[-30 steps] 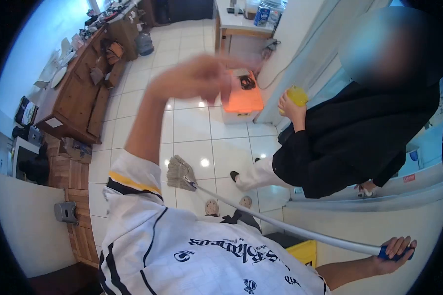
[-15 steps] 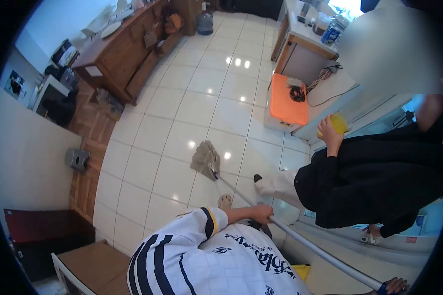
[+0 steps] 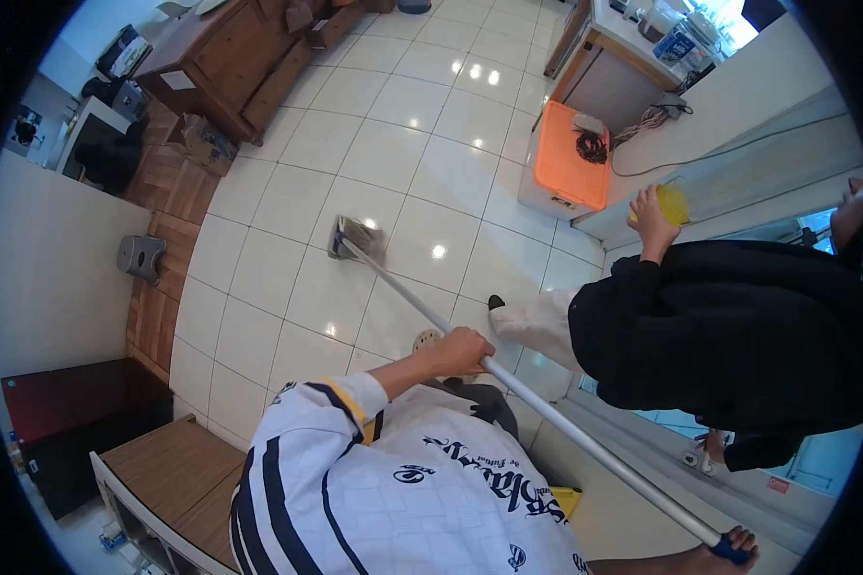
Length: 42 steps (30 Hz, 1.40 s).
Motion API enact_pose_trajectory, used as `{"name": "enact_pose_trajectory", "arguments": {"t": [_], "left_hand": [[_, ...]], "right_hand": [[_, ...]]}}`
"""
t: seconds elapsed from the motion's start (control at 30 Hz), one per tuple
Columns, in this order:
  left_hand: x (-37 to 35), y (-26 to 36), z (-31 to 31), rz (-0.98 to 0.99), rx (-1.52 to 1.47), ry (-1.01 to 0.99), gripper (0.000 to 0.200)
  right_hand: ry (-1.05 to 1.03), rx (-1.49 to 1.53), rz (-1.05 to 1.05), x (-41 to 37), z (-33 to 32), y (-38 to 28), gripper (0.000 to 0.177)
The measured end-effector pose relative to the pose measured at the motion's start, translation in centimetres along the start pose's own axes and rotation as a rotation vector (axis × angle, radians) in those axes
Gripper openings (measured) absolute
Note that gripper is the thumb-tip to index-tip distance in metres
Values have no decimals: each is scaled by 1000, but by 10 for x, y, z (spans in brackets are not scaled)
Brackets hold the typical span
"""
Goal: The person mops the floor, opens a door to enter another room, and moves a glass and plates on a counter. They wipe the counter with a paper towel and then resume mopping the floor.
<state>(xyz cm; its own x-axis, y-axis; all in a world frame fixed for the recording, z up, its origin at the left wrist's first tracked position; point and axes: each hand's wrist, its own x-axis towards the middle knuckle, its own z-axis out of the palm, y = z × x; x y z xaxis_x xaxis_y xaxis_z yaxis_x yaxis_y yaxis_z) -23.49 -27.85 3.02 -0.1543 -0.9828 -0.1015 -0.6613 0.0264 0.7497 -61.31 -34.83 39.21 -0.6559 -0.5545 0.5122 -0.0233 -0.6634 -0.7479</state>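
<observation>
The left hand [image 3: 465,352] grips the mop [image 3: 551,412] near the middle of its handle [image 3: 623,470]; its fingers are wrapped around the metal tube. The right hand [image 3: 741,548] closes its fingers on the blue end grip [image 3: 729,547], at the lower right of the view. The handle runs diagonally from this grip, past the front of the striped white shirt [image 3: 403,479], to the mop head [image 3: 362,240]. The mop head is on the white tile floor [image 3: 316,287], ahead of a perforated shoe [image 3: 426,339]. Its strands are blurred, so it is difficult to confirm how flat they lie.

A second person [image 3: 710,326], in a black top and light trousers, stands to the right of the handle. One hand of this person holds a yellow object [image 3: 674,203], near an orange-lidded bin [image 3: 571,158]. A coiled black cable [image 3: 592,147] lies on the lid. Beyond the bin, a white surface [image 3: 616,31] carries a container with a blue label [image 3: 676,45]. A wooden cabinet [image 3: 225,62] occupies the upper left.
</observation>
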Motion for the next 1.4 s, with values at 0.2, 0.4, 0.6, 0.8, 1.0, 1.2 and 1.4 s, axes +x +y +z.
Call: {"name": "enact_pose_trajectory", "arguments": {"t": [0.2, 0.4, 0.6, 0.8, 1.0, 1.2, 1.4], "left_hand": [[-2, 78, -51, -35, -45, -189, 27], [-13, 105, -276, -32, 396, 1258, 81], [-69, 134, -437, 47, 919, 1644, 110], [-83, -54, -255, -799, 440, 381, 86], [-16, -38, 65, -16, 137, 84, 61], [-23, 23, 60, -26, -55, 83, 41], [-55, 12, 49, 21, -151, 142, 43]], "right_hand": [[-218, 236, 24, 83, -93, 3, 30], [-176, 298, 96, 20, -45, 40, 31], [-481, 375, 242, -59, 11, 59, 28], [-607, 520, 418, -50, 24, 55, 24], [-578, 403, 442, -51, 4, 23, 26], [-704, 336, 389, -23, -21, -50, 25], [-659, 499, 268, -96, 23, -94, 33]]}}
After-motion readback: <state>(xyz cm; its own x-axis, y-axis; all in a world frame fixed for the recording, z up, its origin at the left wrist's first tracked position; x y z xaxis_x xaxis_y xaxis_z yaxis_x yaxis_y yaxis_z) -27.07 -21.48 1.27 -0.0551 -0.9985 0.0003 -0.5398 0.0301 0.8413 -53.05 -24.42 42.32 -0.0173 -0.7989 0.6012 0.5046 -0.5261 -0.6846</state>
